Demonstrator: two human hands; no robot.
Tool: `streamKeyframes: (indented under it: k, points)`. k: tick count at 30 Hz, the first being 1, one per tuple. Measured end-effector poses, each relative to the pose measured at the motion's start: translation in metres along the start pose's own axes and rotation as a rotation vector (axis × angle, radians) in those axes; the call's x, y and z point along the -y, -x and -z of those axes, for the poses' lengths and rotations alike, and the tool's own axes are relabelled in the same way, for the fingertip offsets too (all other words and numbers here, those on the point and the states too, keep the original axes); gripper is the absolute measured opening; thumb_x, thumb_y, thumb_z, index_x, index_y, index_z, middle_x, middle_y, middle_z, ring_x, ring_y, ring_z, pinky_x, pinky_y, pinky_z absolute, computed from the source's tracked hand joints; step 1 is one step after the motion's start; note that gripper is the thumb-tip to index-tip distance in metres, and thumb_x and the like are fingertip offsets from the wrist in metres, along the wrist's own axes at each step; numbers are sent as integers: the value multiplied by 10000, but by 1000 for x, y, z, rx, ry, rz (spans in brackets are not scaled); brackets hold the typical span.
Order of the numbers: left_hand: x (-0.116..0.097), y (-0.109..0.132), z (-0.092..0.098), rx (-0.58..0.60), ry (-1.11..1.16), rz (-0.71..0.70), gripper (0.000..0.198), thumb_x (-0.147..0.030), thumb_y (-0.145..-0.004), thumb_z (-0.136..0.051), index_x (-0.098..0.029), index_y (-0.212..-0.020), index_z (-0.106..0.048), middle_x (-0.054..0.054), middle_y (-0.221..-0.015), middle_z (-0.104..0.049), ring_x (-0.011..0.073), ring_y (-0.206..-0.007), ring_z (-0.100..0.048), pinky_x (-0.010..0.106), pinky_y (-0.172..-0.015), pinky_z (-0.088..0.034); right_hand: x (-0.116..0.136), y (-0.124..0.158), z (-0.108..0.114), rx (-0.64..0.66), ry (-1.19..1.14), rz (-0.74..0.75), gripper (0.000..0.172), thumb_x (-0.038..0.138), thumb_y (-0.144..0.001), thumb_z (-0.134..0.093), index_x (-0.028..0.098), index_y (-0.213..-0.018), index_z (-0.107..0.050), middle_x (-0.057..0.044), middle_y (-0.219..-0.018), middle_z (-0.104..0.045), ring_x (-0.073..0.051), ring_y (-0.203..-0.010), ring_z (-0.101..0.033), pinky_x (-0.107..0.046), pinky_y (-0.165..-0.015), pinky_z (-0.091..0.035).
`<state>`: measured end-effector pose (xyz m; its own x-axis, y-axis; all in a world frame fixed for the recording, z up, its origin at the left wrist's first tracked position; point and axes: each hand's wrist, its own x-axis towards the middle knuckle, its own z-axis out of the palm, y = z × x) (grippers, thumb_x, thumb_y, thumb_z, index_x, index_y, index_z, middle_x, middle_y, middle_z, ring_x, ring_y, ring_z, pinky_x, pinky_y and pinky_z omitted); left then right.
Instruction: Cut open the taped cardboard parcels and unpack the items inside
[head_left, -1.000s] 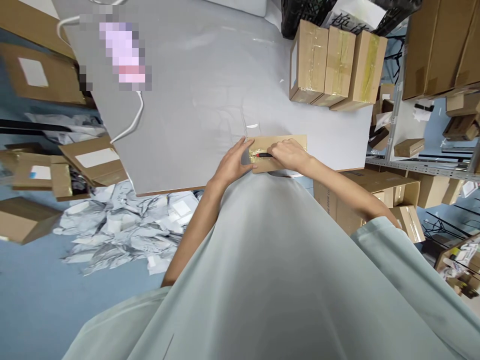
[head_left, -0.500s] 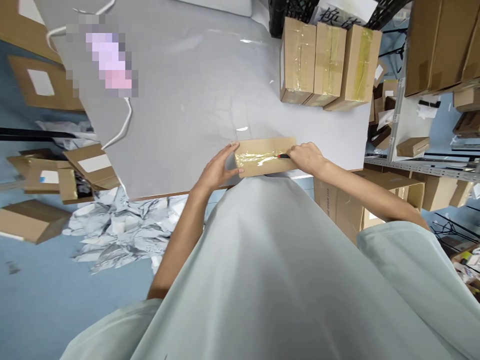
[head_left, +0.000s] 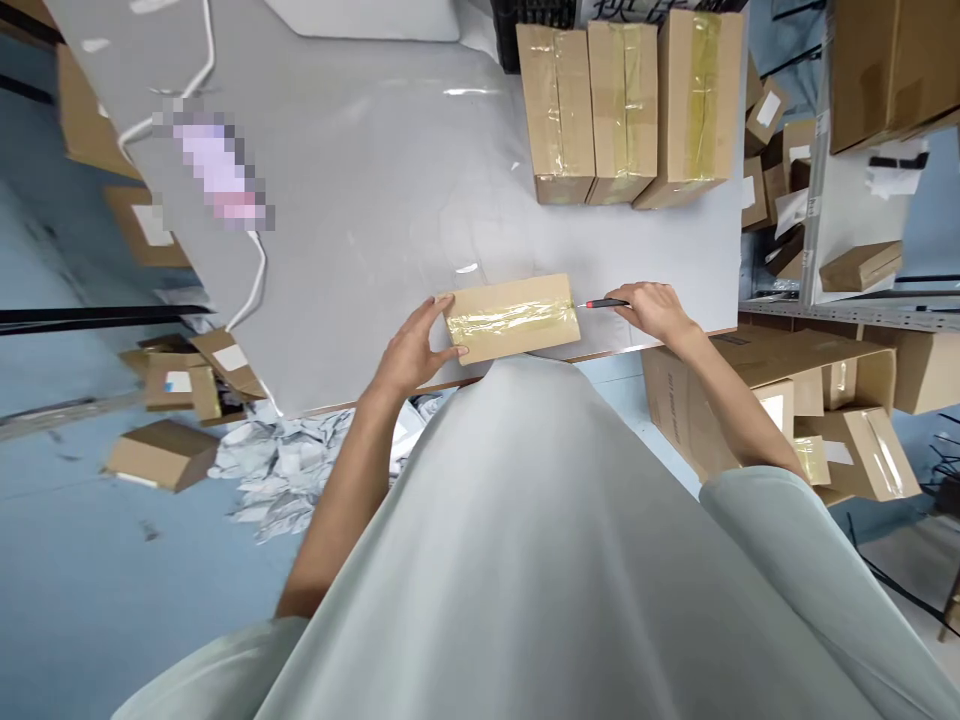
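Observation:
A flat cardboard box (head_left: 512,318) with clear tape along its top lies at the near edge of the grey table (head_left: 375,220). My left hand (head_left: 411,348) grips the box's left end, thumb on the front side and fingers over the top. My right hand (head_left: 654,308) is closed on a small red-and-black cutter (head_left: 606,303), whose tip sits just off the box's right end.
Three taped cardboard boxes (head_left: 626,105) stand in a row at the table's far right. A white cable (head_left: 255,280) trails over the left edge. Crumpled grey mailer bags (head_left: 289,465) and loose boxes litter the blue floor at left. Open cartons (head_left: 817,400) and shelving stand at right.
My right hand has drawn the cutter rightward along the taped seam, from the box's left part to past its right end. My left hand has stayed on the left end.

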<state>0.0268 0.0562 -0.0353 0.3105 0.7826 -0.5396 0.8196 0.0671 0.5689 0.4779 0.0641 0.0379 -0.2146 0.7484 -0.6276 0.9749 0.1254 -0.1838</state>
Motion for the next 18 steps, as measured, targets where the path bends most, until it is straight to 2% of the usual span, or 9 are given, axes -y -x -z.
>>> streamKeyframes:
  k: [2, 4, 7, 9, 13, 16, 18]
  points:
    - [-12, -1, 5, -10, -106, 28, 957, -484, -936, -828, -295, -1782, -423, 129, -1908, -310, 420, -1752, -342, 618, -1402, -368, -12, -2, -23, -60, -147, 19, 363, 307, -1152, -594, 326, -1442, -811, -65, -1399, -839, -291, -1207, -762, -350, -897, -498]
    - [-30, -5, 7, -39, -223, 28, 925, -446, -927, -829, -249, -1753, -461, 167, -1919, -258, 472, -1765, -278, 694, -1413, -299, -15, 0, -48, -128, -306, 16, 363, 294, -1136, -607, 331, -1425, -823, -40, -1380, -844, -264, -1197, -766, -325, -914, -515]
    - [-71, -20, 3, -69, -336, -61, 917, -391, -930, -815, -158, -1739, -452, 229, -1896, -288, 483, -1783, -207, 742, -1437, -152, -5, 12, -79, -216, -456, -19, 375, 276, -1139, -591, 309, -1437, -816, -39, -1355, -847, -234, -1167, -763, -302, -933, -530]
    - [-101, -37, -6, -61, -356, -154, 950, -369, -918, -821, -134, -1751, -428, 240, -1870, -349, 472, -1778, -232, 736, -1440, -139, 6, 24, -90, -248, -431, -41, 376, 265, -1148, -583, 287, -1446, -812, -60, -1321, -853, -242, -1158, -752, -311, -935, -528]
    - [-150, -70, -33, 13, -382, -368, 844, -261, -916, -763, -136, -1711, -511, 204, -1783, -513, 435, -1719, -377, 668, -1437, -211, 17, 52, -92, -295, -267, -49, 377, 247, -1158, -574, 256, -1458, -803, -115, -1262, -857, -274, -1143, -725, -347, -938, -505]
    - [-171, -81, -50, 77, -425, -466, 775, -210, -862, -773, -110, -1615, -619, 230, -1645, -635, 442, -1587, -522, 615, -1369, -338, 11, 72, -89, -406, -292, -86, 382, 304, -1188, -530, 250, -1454, -799, -125, -1252, -854, -282, -1119, -729, -364, -934, -513]
    - [-178, -84, -57, 108, -455, -467, 721, -208, -839, -789, -99, -1543, -676, 246, -1552, -680, 448, -1490, -579, 590, -1282, -422, 3, 83, -90, -520, -381, -147, 402, 364, -1205, -500, 251, -1452, -796, -123, -1264, -851, -284, -1121, -745, -371, -933, -535]
